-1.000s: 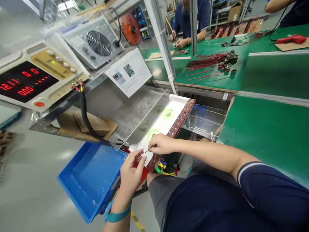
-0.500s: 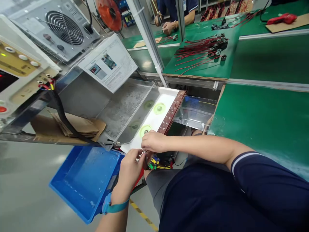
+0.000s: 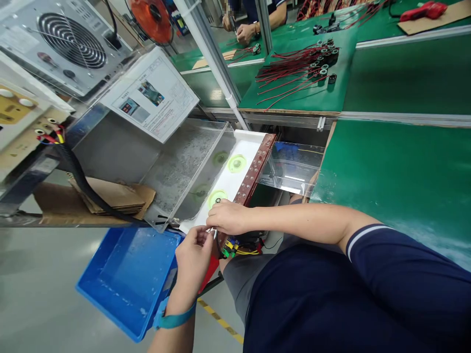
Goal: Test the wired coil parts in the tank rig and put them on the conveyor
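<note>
My left hand (image 3: 195,251), with a blue band at the wrist, is closed in a pinch at the near end of a white panel (image 3: 247,144). My right hand (image 3: 228,217) reaches across from the right, palm down and fingers bent, and meets the left fingertips. What lies between the fingers is too small and hidden to name. Just beyond the right hand is a yellow-green ring (image 3: 212,200) on the panel, with a second ring (image 3: 236,163) farther along. A brown strip (image 3: 253,169) with metal eyelets runs along the panel's right edge. Coloured connectors (image 3: 230,246) sit below the right hand.
A blue bin (image 3: 125,279) stands at lower left, beside folded cardboard (image 3: 110,193). A clear acrylic cover (image 3: 198,184) borders the panel. Red-wired parts (image 3: 294,71) lie on the green bench (image 3: 397,171). A co-worker's hands (image 3: 245,32) work at the back. A metal post (image 3: 211,54) rises nearby.
The view has shifted, so most of the bench scene sits slightly farther left. Both hands stay together at the panel's near end, with only small finger movement.
</note>
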A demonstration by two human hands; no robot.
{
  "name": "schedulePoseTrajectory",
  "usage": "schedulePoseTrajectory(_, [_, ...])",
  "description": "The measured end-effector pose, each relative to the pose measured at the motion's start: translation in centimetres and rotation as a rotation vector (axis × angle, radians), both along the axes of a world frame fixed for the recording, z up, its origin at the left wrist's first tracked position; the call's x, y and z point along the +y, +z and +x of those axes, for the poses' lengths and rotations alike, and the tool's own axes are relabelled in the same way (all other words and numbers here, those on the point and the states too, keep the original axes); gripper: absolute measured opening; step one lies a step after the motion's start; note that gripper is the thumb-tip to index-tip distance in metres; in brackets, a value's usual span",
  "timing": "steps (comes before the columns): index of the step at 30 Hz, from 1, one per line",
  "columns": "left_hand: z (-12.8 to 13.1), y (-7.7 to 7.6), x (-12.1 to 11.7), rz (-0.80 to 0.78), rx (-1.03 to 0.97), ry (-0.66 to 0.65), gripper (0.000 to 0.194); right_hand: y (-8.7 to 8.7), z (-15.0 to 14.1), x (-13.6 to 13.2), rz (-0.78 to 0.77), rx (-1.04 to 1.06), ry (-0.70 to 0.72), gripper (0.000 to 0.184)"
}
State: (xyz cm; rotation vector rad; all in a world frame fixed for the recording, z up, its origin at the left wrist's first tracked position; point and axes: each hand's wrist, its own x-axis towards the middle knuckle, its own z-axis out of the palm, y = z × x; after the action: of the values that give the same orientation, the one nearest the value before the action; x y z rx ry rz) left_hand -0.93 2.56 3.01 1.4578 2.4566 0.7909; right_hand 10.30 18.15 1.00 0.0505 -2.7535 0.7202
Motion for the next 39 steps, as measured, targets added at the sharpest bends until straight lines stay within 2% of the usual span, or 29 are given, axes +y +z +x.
schedulePoseTrajectory(3, [-0.1,1.4,0.1,-0.121,-0.481,0.054,0.044,0.0,-0.1,0.0,0.015,0.024,0.043,0.014])
schedulePoseTrajectory(6, [-0.5,2.2,0.3,-0.196,-0.809,0.088,0.047,-0.1,-0.2,0.0,0.028,0.063,0.106,0.015])
schedulePoseTrajectory(9, [-1.0,2.0,0.4,-0.260,-1.072,0.112,0.043,-0.2,-0.3,-0.1,0.020,0.091,0.163,0.016])
schedulePoseTrajectory(12, [-1.2,1.3,0.3,-0.295,-1.226,0.121,0.041,-0.4,-0.4,-0.1,-0.001,0.113,0.206,0.017])
schedulePoseTrajectory(19, [-0.4,0.3,0.6,-0.269,-1.350,0.160,0.041,-0.8,0.2,-0.1,0.002,0.093,0.177,0.018])
schedulePoseTrajectory(25, [0.3,0.5,0.5,-0.214,-1.394,0.167,0.037,-0.8,0.7,-0.5,0.064,0.073,0.138,0.018])
schedulePoseTrajectory(29, [0.5,0.7,0.3,-0.195,-1.418,0.213,0.036,-1.1,1.0,-0.7,0.048,0.160,0.125,0.016])
schedulePoseTrajectory(36, [0.6,0.9,0.5,-0.154,-1.275,0.340,0.051,-2.0,0.6,0.7,0.009,0.219,0.033,0.019])
schedulePoseTrajectory(39, [0.5,0.6,0.5,-0.118,-1.219,0.357,0.056,-2.0,0.5,1.0,-0.084,0.199,-0.033,0.022])
